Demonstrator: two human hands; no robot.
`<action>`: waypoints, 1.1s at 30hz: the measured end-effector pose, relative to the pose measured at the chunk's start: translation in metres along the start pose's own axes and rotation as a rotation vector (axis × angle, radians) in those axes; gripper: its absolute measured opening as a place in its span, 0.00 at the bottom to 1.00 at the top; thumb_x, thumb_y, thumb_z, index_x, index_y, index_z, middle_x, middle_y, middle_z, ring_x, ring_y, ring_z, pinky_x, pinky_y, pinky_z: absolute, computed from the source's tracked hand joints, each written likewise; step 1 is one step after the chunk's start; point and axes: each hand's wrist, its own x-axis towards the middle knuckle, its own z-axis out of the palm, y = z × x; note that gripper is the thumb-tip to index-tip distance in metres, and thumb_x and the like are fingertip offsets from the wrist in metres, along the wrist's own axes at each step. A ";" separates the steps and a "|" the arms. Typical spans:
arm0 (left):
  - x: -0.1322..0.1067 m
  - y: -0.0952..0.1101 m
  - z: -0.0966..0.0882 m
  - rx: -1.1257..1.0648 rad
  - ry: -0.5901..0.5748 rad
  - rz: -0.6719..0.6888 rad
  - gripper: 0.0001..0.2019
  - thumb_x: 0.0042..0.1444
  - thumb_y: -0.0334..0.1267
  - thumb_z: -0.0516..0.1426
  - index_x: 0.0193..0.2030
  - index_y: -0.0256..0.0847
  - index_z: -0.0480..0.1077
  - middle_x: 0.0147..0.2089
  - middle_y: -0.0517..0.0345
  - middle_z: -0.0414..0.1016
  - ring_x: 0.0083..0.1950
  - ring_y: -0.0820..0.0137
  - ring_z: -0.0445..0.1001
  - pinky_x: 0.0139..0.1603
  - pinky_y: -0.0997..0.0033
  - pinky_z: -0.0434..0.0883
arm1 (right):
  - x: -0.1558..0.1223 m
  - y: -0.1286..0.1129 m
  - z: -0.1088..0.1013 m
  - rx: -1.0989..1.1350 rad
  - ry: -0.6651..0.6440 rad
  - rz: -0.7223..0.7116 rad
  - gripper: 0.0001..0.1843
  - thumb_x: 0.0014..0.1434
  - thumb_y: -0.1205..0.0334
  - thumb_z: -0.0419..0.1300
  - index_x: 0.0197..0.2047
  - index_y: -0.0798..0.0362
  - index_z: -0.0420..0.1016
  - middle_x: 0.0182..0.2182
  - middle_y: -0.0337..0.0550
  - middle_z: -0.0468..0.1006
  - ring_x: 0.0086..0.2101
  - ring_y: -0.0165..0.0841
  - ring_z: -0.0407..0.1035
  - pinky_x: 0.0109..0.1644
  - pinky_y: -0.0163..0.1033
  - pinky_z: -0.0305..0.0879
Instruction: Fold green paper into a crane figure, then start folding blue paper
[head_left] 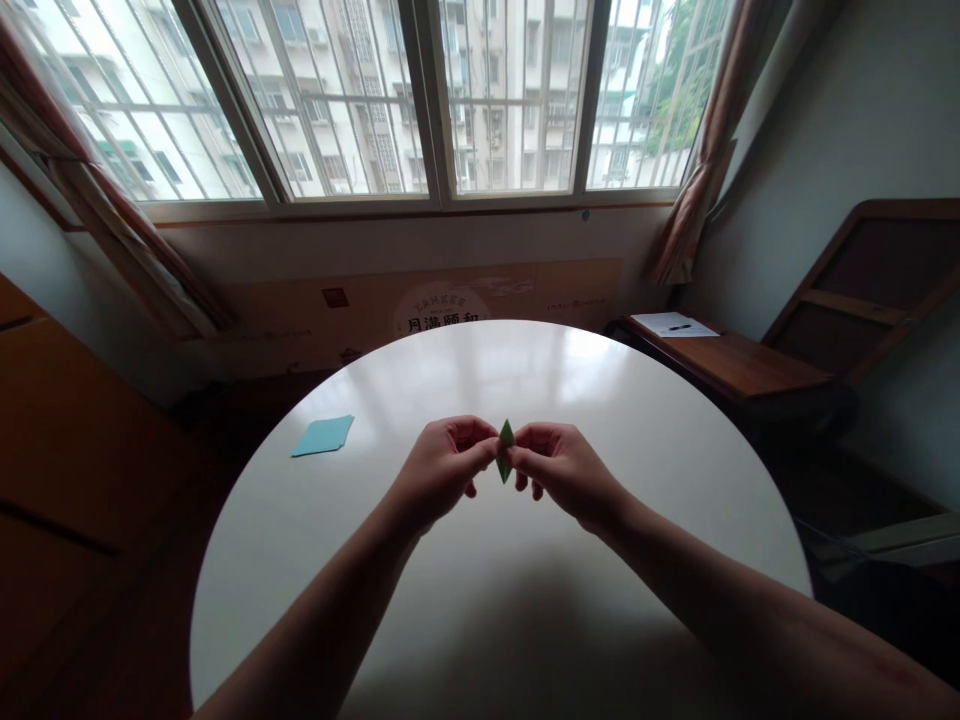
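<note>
Above the middle of a round white table, both my hands pinch one small folded piece of green paper. My left hand grips its left side with thumb and fingers closed. My right hand grips its right side the same way. The paper stands upright between them as a narrow pointed shape. A light blue sheet of paper lies flat on the table, to the left of my left hand and apart from it.
A window with bars fills the far wall, with curtains at both sides. A printed cardboard panel leans under the sill. To the right stands a dark wooden side table with a white paper and a pen.
</note>
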 end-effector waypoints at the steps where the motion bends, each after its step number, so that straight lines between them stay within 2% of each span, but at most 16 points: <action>1: 0.000 0.000 0.000 0.004 0.001 0.003 0.09 0.51 0.41 0.62 0.32 0.36 0.75 0.27 0.58 0.74 0.27 0.72 0.70 0.18 0.79 0.65 | 0.000 0.000 0.000 -0.003 -0.003 0.003 0.09 0.55 0.58 0.66 0.35 0.56 0.81 0.25 0.39 0.77 0.24 0.28 0.70 0.23 0.31 0.62; 6: 0.000 -0.003 0.000 0.022 0.013 0.047 0.10 0.54 0.42 0.61 0.32 0.35 0.75 0.28 0.57 0.75 0.26 0.73 0.69 0.19 0.79 0.66 | 0.000 0.000 0.000 -0.006 -0.027 0.011 0.09 0.55 0.58 0.66 0.34 0.56 0.80 0.25 0.39 0.77 0.24 0.28 0.70 0.24 0.31 0.62; 11: -0.001 -0.004 0.001 0.065 0.049 0.056 0.12 0.55 0.44 0.61 0.36 0.35 0.76 0.28 0.57 0.74 0.26 0.72 0.68 0.17 0.78 0.66 | 0.002 0.000 -0.002 0.038 0.013 0.009 0.12 0.55 0.55 0.67 0.34 0.56 0.80 0.25 0.39 0.77 0.23 0.28 0.69 0.23 0.31 0.62; 21: -0.001 -0.005 0.003 0.067 0.035 0.039 0.07 0.51 0.39 0.60 0.31 0.35 0.73 0.25 0.61 0.71 0.22 0.76 0.64 0.17 0.80 0.64 | 0.002 0.003 -0.001 0.042 -0.002 -0.028 0.13 0.54 0.54 0.68 0.34 0.56 0.79 0.25 0.40 0.78 0.23 0.29 0.69 0.23 0.31 0.62; 27: -0.002 -0.004 0.002 0.074 0.013 0.016 0.10 0.52 0.41 0.60 0.34 0.35 0.74 0.26 0.61 0.70 0.24 0.74 0.65 0.16 0.80 0.65 | 0.003 0.006 -0.001 0.041 0.031 -0.033 0.14 0.55 0.53 0.68 0.35 0.56 0.80 0.25 0.40 0.78 0.23 0.28 0.69 0.23 0.31 0.61; 33: -0.002 -0.006 0.001 0.120 -0.036 0.011 0.09 0.54 0.40 0.60 0.31 0.36 0.72 0.25 0.63 0.67 0.22 0.76 0.63 0.16 0.80 0.64 | 0.003 0.003 0.000 0.059 0.051 -0.020 0.11 0.56 0.56 0.66 0.35 0.57 0.80 0.26 0.40 0.78 0.23 0.28 0.69 0.22 0.31 0.60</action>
